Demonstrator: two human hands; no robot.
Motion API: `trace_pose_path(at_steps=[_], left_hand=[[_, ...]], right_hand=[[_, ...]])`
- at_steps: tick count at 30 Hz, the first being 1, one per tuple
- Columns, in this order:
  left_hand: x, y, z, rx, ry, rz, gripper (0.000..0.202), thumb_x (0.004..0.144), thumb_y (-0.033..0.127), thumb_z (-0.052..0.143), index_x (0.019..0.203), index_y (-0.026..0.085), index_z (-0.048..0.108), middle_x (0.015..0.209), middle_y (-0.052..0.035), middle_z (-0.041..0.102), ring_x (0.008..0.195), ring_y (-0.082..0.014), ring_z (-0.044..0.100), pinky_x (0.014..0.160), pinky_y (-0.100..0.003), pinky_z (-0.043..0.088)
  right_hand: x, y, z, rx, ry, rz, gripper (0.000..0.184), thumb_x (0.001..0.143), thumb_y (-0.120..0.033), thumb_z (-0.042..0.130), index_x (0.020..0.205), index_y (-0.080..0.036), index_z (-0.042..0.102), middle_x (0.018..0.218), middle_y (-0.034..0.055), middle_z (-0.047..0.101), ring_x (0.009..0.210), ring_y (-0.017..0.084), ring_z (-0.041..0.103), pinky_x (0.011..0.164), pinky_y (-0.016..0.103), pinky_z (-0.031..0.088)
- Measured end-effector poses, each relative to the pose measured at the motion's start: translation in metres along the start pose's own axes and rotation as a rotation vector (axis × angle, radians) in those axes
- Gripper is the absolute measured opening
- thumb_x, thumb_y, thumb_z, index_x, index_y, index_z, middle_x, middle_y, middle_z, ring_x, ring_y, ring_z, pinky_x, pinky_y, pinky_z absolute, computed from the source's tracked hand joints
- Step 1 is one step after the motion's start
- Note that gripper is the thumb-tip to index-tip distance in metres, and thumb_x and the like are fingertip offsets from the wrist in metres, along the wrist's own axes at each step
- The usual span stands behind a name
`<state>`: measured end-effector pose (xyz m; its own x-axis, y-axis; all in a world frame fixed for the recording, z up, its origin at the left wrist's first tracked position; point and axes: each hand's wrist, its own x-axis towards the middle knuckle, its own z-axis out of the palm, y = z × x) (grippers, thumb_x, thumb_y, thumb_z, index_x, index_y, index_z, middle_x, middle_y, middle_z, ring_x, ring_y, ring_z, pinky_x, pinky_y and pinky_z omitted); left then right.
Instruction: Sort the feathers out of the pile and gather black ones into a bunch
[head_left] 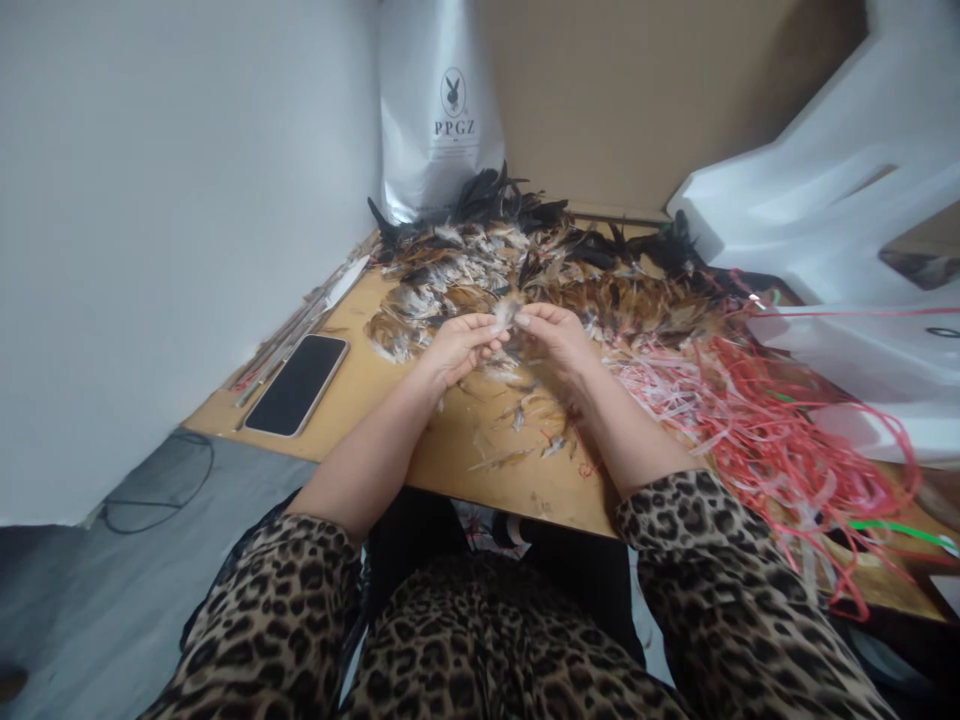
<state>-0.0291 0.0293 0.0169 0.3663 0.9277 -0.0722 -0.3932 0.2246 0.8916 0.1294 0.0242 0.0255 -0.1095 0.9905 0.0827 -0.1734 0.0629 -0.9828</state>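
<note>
My left hand (459,346) and my right hand (553,334) meet above the middle of a wooden table (390,395). Both pinch a small pale fluffy feather (506,314) between their fingertips. Just beyond the hands lies a big heap of brown, white and black feathers (525,262). A few loose feathers (517,415) are scattered on the wood under my wrists. My sleeves are leopard print.
A phone (298,384) lies face up at the table's left edge beside thin metal rods (300,325). Red and white plastic strips (750,410) pile up on the right. A silver bag (439,105) stands at the back, white foam pieces (840,200) at right.
</note>
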Motion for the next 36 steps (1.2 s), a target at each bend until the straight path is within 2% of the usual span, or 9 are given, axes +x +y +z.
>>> trace_pose_path(at_steps=[6, 10, 15, 21, 25, 29, 36], left_hand=[[-0.002, 0.003, -0.003, -0.145, -0.158, -0.129, 0.012, 0.066, 0.008, 0.066, 0.075, 0.008, 0.059, 0.065, -0.0015, 0.06, 0.048, -0.0002, 0.051, 0.043, -0.008, 0.038], [-0.002, 0.002, -0.003, -0.154, -0.171, -0.148, 0.01, 0.067, 0.006, 0.065, 0.074, 0.008, 0.058, 0.064, -0.001, 0.059, 0.047, 0.0004, 0.051, 0.042, -0.007, 0.036], [-0.003, 0.001, 0.0, -0.059, -0.119, -0.068, 0.015, 0.066, 0.012, 0.068, 0.077, 0.008, 0.058, 0.067, -0.0024, 0.062, 0.049, -0.0018, 0.054, 0.045, -0.01, 0.04], [-0.003, -0.002, 0.006, 0.152, 0.029, 0.136, 0.024, 0.062, 0.022, 0.072, 0.077, 0.009, 0.058, 0.074, -0.0062, 0.067, 0.054, -0.0068, 0.059, 0.047, -0.015, 0.043], [-0.002, -0.005, 0.011, 0.215, 0.114, 0.21, 0.025, 0.059, 0.024, 0.073, 0.073, 0.01, 0.057, 0.07, -0.0053, 0.067, 0.053, -0.0086, 0.06, 0.048, -0.017, 0.044], [-0.002, -0.007, 0.012, 0.235, 0.155, 0.227, 0.025, 0.059, 0.023, 0.073, 0.073, 0.011, 0.057, 0.064, -0.0031, 0.065, 0.051, -0.0079, 0.059, 0.048, -0.017, 0.043], [0.0, -0.003, 0.006, 0.072, 0.106, 0.145, 0.027, 0.059, 0.021, 0.074, 0.077, 0.011, 0.056, 0.069, -0.0045, 0.067, 0.053, -0.0062, 0.059, 0.049, -0.014, 0.043]], right_hand=[[-0.003, -0.002, 0.0, 0.035, -0.133, 0.001, 0.031, 0.052, -0.037, 0.077, 0.07, -0.018, 0.059, 0.064, -0.0019, 0.06, 0.056, 0.009, 0.053, 0.057, 0.023, 0.042], [-0.003, -0.003, 0.001, 0.026, -0.14, -0.031, 0.029, 0.054, -0.036, 0.077, 0.064, -0.017, 0.057, 0.061, -0.0022, 0.059, 0.055, 0.009, 0.052, 0.056, 0.023, 0.041], [-0.002, -0.003, 0.001, 0.004, -0.096, -0.029, 0.028, 0.055, -0.035, 0.076, 0.064, -0.017, 0.057, 0.059, -0.0028, 0.059, 0.052, 0.008, 0.05, 0.053, 0.021, 0.038], [0.002, 0.002, 0.001, -0.067, 0.025, -0.066, 0.027, 0.056, -0.037, 0.073, 0.062, -0.017, 0.057, 0.055, -0.0034, 0.057, 0.049, 0.007, 0.046, 0.05, 0.02, 0.036], [0.002, 0.006, 0.006, -0.074, 0.09, -0.073, 0.023, 0.058, -0.034, 0.071, 0.063, -0.017, 0.056, 0.058, -0.0025, 0.06, 0.051, 0.008, 0.049, 0.052, 0.021, 0.038], [0.001, 0.008, 0.01, -0.087, 0.132, -0.079, 0.022, 0.058, -0.032, 0.07, 0.061, -0.016, 0.055, 0.055, -0.0037, 0.057, 0.048, 0.006, 0.046, 0.05, 0.02, 0.035], [0.002, 0.003, 0.009, 0.033, 0.09, 0.005, 0.031, 0.053, -0.038, 0.075, 0.068, -0.016, 0.058, 0.053, -0.0037, 0.055, 0.045, 0.006, 0.042, 0.047, 0.021, 0.032]])
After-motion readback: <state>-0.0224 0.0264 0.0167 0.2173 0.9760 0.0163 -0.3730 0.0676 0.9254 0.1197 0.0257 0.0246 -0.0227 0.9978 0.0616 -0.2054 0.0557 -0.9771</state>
